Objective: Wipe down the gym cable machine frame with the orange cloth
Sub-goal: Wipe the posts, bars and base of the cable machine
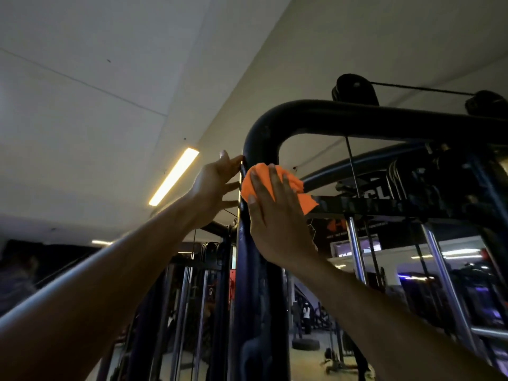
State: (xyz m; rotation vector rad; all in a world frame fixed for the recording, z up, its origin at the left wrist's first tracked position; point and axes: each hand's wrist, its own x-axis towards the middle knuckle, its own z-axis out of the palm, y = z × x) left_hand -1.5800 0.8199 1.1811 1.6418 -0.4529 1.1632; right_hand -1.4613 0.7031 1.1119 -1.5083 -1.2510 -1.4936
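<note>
While both arms reach upward, the right hand [276, 218] presses a crumpled orange cloth [270, 185] flat against the dark blue-black tubular steel frame [254, 259] of the cable machine, just below the bend where the upright curves into the top bar. Its fingers [275, 180] lie straight and slightly spread over the cloth, which bunches out beyond the fingertips and to their right. Left of the upright, the left hand [217, 185] is open — its fingers [233, 162] are extended and fanned, their tips touching the post's edge. Above the top bar sit black pulleys [354, 89] with a cable [420, 90] between them — a lit ceiling strip light [174, 176] glows left of the left hand.
</note>
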